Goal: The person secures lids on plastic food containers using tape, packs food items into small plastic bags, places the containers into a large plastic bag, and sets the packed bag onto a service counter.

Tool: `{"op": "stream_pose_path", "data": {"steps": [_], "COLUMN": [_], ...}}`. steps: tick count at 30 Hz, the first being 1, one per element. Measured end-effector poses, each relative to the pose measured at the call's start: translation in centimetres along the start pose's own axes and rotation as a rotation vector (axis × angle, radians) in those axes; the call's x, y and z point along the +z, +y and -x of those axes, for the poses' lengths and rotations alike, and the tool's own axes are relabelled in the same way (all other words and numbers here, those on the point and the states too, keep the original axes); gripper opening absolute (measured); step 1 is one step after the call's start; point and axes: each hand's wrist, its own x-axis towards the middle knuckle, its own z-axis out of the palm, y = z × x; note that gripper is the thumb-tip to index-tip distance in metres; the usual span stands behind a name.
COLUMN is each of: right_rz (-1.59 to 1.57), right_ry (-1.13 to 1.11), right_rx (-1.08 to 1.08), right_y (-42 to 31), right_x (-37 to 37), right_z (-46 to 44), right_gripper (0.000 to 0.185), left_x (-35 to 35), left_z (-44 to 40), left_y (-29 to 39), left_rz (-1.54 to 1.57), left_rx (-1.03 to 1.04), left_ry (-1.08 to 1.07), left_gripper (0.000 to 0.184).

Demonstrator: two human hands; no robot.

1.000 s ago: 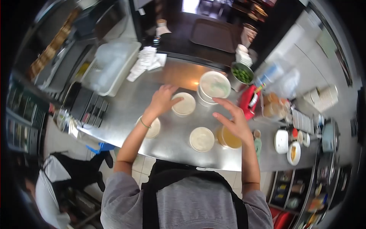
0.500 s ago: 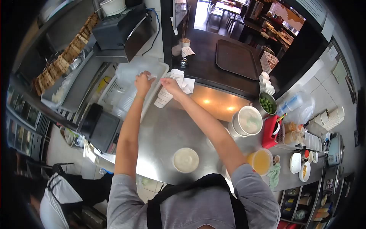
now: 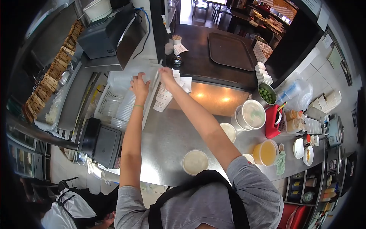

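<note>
My left hand (image 3: 140, 86) reaches over a white plastic basket (image 3: 103, 102), its fingers apart and bent above the clear plastic lids and containers (image 3: 126, 103) stacked inside. Whether the fingertips touch the plastic, I cannot tell. At the basket's far right corner is my right hand (image 3: 167, 75), slightly blurred, its fingers pinched together; what they hold, if anything, is hidden. Just under that hand, printed paper slips (image 3: 164, 98) lie along the basket's right side. A round bowl (image 3: 195, 162) with pale contents stands on the steel counter near my body.
Stacked white tubs (image 3: 253, 114), a cup of yellow liquid (image 3: 265, 152) and a pot of green pieces (image 3: 267, 93) stand to the right. A dark tray (image 3: 231, 51) lies on the pass shelf. At the lower left is another person (image 3: 72, 208).
My view has shifted slightly. My right hand has moved up from the paper slips to the basket's far corner. My left hand stays over the plastic stack, with its fingers more spread.
</note>
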Motion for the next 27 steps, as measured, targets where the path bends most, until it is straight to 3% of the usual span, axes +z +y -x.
{"op": "stream_pose_path", "data": {"steps": [2,3,5,6,8,9,12,14,16,20,21,22,24,27], "right_rz": [-0.333,-0.289,-0.232,-0.423,-0.501,-0.649,0.351,0.378,0.256,0.164,0.109,0.044,-0.240,-0.151], "right_ry": [-0.221,-0.254,-0.307,-0.363,-0.296,-0.394,-0.369,-0.296,-0.268,0.152,0.228,0.326,0.489,0.656], "right_rx": [-0.106,-0.161,-0.262,-0.167,0.047,0.070,0.093,0.007,-0.162,-0.486,-0.308,-0.317,-0.177,-0.160], "right_y": [-3.3,-5.8,-8.2,-8.7,-8.7,-5.8,2.3,4.4,-1.7,-7.2,-9.0,-9.8,-6.5,2.6], "right_x": [-1.8,-3.0,-6.5,-8.9,-13.8,-16.1,-20.6,-24.1,-28.0,-42.3,-46.5,-49.7,-56.8,-62.4], "right_z": [1.3,3.6,6.6,7.2,9.2,9.1,9.6,11.6,16.5,23.4,26.3,29.2,31.7,33.3], "right_gripper": [0.022,0.019,0.019,0.025,0.030,0.033,0.040,0.034,0.017,0.022,0.022,0.027,0.026,0.026], "left_x": [-0.9,-1.5,-2.9,-4.3,-6.4,-7.1,-11.4,-12.4,-12.6,-10.5,-9.7,-8.5,-3.3,5.9], "left_z": [1.6,2.2,4.1,4.7,5.1,5.2,9.2,12.1,15.6,23.4,25.2,26.8,30.1,35.6], "left_y": [2.7,4.3,7.4,8.5,10.1,11.2,18.1,22.0,25.8,31.2,31.9,32.7,33.6,34.9], "left_rz": [-0.075,-0.070,0.067,0.025,0.054,0.123,0.248,0.337,0.510,1.079,1.072,1.022,1.120,0.971], "left_rx": [0.332,0.343,0.644,0.691,0.767,0.783,0.896,0.954,0.994,0.760,0.748,0.758,0.609,0.583], "left_ry": [0.207,0.196,0.268,0.276,0.313,0.338,0.392,0.321,0.239,-0.258,-0.391,-0.493,-0.728,-0.892], "left_gripper": [0.036,0.036,0.035,0.035,0.035,0.034,0.023,0.018,0.022,0.034,0.034,0.033,0.032,0.032]}}
